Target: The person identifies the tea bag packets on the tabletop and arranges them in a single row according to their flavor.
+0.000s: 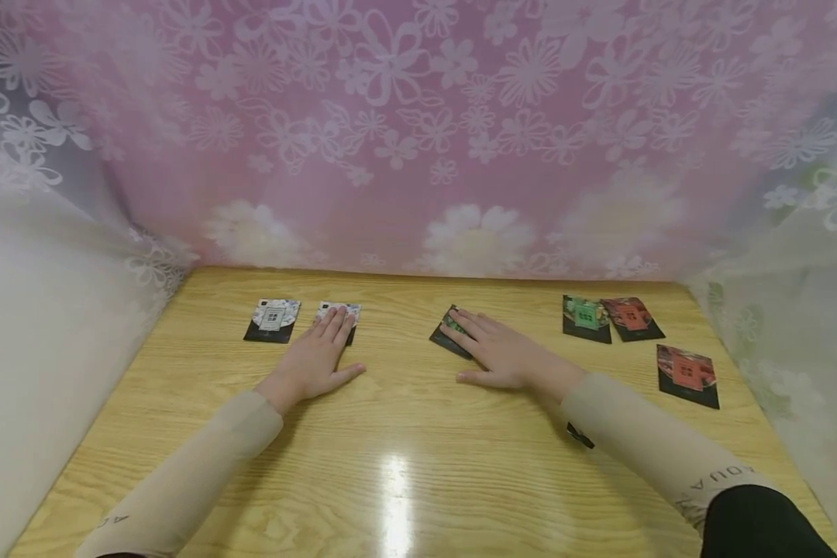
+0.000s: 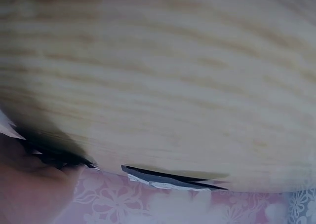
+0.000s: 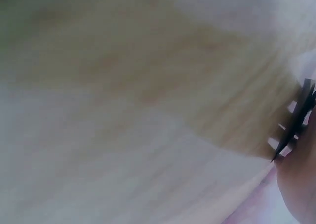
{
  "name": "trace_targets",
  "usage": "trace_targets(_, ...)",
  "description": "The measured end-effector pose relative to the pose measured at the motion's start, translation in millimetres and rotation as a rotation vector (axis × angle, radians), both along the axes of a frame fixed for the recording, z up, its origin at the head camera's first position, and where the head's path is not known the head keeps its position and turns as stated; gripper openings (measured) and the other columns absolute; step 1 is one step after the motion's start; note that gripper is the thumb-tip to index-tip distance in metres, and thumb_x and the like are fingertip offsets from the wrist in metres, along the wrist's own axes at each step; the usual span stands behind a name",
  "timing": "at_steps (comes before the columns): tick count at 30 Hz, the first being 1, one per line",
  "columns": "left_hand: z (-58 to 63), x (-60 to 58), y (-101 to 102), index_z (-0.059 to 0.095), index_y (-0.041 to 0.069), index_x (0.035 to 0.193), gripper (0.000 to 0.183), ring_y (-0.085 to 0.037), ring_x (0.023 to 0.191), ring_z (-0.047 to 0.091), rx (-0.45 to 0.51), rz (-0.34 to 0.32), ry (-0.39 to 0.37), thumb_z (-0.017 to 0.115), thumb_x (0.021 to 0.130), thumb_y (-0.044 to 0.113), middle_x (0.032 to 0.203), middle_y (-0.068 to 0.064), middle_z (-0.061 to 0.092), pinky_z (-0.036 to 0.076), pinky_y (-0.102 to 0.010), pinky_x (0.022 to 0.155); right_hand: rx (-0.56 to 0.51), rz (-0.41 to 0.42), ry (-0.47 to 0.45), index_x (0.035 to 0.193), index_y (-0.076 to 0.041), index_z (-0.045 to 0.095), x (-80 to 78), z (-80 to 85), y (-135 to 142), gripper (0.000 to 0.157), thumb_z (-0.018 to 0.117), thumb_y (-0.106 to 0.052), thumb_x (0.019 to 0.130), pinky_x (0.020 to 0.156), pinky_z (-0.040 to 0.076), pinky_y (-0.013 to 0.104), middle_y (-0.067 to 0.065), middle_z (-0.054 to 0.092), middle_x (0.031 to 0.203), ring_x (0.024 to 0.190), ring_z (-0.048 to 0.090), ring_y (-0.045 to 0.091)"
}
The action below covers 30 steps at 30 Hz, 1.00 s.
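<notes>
My left hand (image 1: 314,360) lies flat with straight fingers on a white-and-black flat packet (image 1: 354,312). A matching white-and-black packet (image 1: 272,319) lies just left of it, seen edge-on in the left wrist view (image 2: 165,180). With fingers spread, my right hand (image 1: 498,353) rests on a green-and-black packet (image 1: 448,339), turned at an angle and partly hidden by the fingers. The right wrist view shows that packet's dark edge (image 3: 295,123) beside the hand. Under the right sleeve a small black corner (image 1: 580,435) of something sticks out; the rest is hidden.
On the right lie another green packet (image 1: 586,318), a red one (image 1: 633,318) touching or nearly touching it, and a second red packet (image 1: 687,375) nearer. A pink flowered curtain (image 1: 418,155) hangs behind the wooden table (image 1: 404,403), with pale sheets at both sides.
</notes>
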<state>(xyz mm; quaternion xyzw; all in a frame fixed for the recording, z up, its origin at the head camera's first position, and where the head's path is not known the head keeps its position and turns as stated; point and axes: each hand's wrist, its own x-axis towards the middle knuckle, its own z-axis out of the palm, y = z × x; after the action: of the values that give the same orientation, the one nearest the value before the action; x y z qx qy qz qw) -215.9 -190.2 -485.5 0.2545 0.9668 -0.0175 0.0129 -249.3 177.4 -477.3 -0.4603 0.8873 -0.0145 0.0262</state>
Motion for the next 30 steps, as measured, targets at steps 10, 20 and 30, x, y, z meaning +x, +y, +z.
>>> trace_targets(10,3.8,1.3,2,0.010,0.003,0.152,0.093,-0.032,0.145,0.007,-0.026,-0.007,0.018,0.025,0.090,0.071,0.158,-0.017,0.007,0.016,-0.045,0.117,0.026,0.092,0.043,0.154,-0.018,0.007,-12.5,-4.7,-43,0.083,0.029,-0.068,0.092,0.117,0.015,0.048,0.014,0.004,0.159,0.146,0.007,0.027)
trace_targets(20,2.8,1.4,3,0.008,0.005,0.152,0.093,-0.031,0.146,0.005,-0.019,0.016,0.012,0.025,0.090,0.072,0.158,-0.016,0.006,0.017,-0.045,0.117,0.049,0.126,0.017,0.154,-0.020,0.006,-14.7,-0.1,-69,0.081,0.030,-0.067,0.092,0.118,0.011,0.048,0.012,0.001,0.159,0.146,0.002,0.028)
trace_targets(30,-2.5,-1.3,1,0.007,0.005,0.152,0.094,-0.031,0.146,0.005,-0.039,0.024,0.022,0.021,0.089,0.074,0.158,-0.016,0.004,0.016,-0.045,0.117,0.002,0.036,0.000,0.154,-0.021,0.006,1.2,13.0,-75,0.083,0.038,-0.065,0.091,0.116,0.012,0.053,0.014,-0.001,0.159,0.146,0.005,0.032)
